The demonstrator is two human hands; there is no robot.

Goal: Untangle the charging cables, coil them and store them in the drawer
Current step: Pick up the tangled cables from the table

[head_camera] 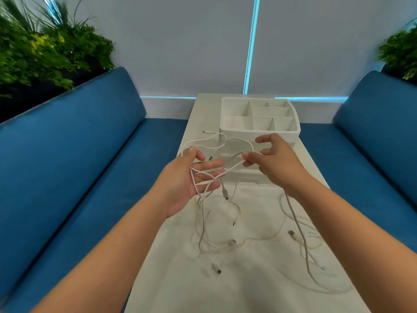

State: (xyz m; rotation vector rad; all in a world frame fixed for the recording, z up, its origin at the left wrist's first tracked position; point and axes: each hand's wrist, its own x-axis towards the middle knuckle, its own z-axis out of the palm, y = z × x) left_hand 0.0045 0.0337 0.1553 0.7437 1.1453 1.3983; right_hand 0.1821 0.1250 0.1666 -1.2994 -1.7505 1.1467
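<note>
Hanging between two raised hands, the tangled thin white charging cables (204,199) blur into the white tabletop (259,285) below, so how many cords there are and where each one runs is hard to make out; several plug ends lie scattered on the near part of the table. The left hand (194,177) is turned palm inward with fingers mostly straight and spread, strands looped across and between them; whether any finger truly clamps a cord cannot be told. The right hand (270,163) pinches one strand between thumb and forefinger, its other fingers loosely fanned, and a grey-white cord trails from under it down to the near right of the table. Behind the hands, at the far end of the table, stands a white plastic organiser with open compartments on top (259,123); its lower front, where a clear drawer seems to sit, is largely hidden by the hands. Blue cushioned benches (74,154) flank the table left and right.
</note>
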